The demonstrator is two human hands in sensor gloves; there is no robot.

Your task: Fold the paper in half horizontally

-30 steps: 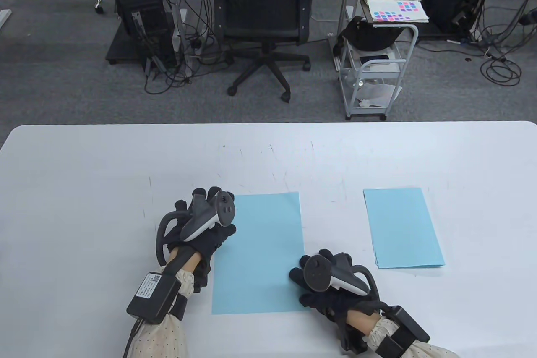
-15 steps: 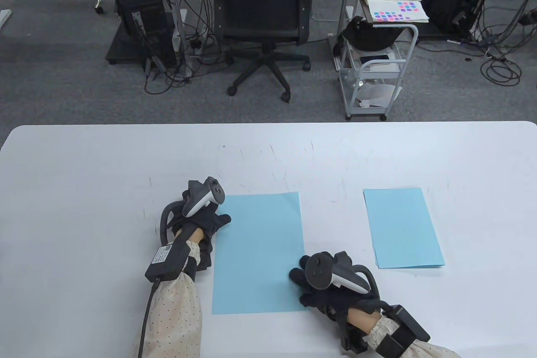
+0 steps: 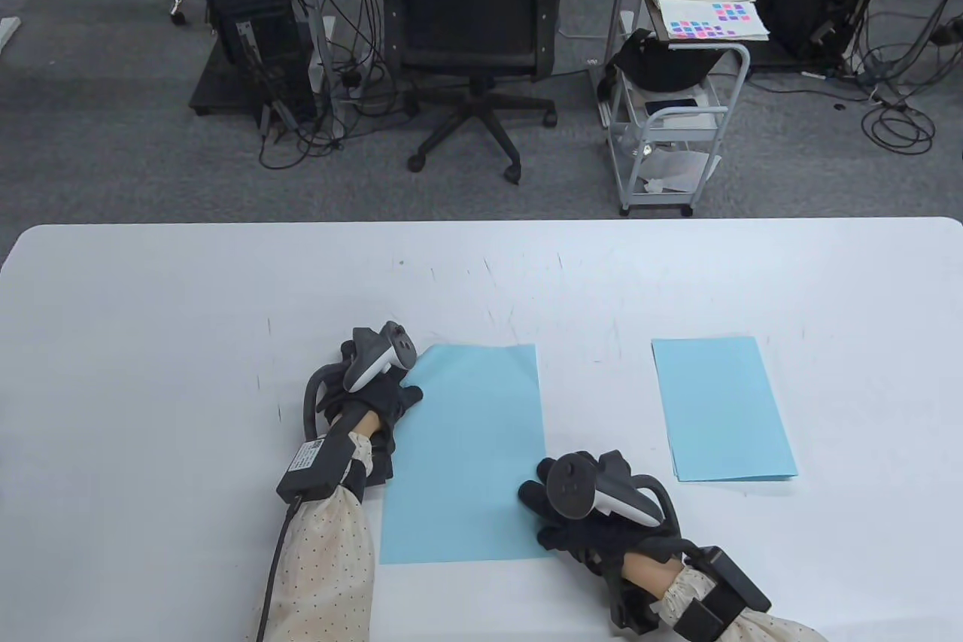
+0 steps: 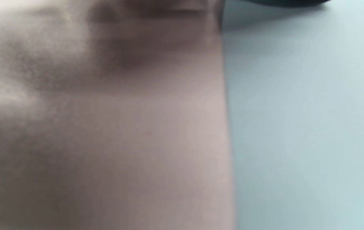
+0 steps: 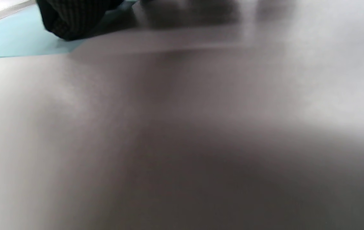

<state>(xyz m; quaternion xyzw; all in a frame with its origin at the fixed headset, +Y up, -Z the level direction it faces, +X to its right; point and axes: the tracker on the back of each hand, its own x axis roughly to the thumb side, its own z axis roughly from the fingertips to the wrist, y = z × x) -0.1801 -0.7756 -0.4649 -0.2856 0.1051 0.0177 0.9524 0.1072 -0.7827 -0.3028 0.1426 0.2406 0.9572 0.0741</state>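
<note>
A light blue sheet of paper [image 3: 466, 461] lies on the white table [image 3: 188, 311]. My left hand [image 3: 391, 386] is at the sheet's far left corner; its thumb lies on the paper, and the corner looks lifted and drawn slightly inward. The other fingers are hidden under the tracker. My right hand [image 3: 549, 514] rests with spread fingers on the sheet's right edge near the near corner. The left wrist view shows the paper [image 4: 297, 127] beside bare table. The right wrist view shows a gloved fingertip [image 5: 73, 19] on the paper [image 5: 9, 44].
A second stack of light blue paper [image 3: 722, 409] lies to the right of the sheet. The table's far edge [image 3: 481, 224] faces an office chair [image 3: 470, 32] and a small white cart [image 3: 677, 123].
My left hand moved up the sheet's left edge to the far corner, then shifted right. That corner now sits further inward. My right hand stayed in place.
</note>
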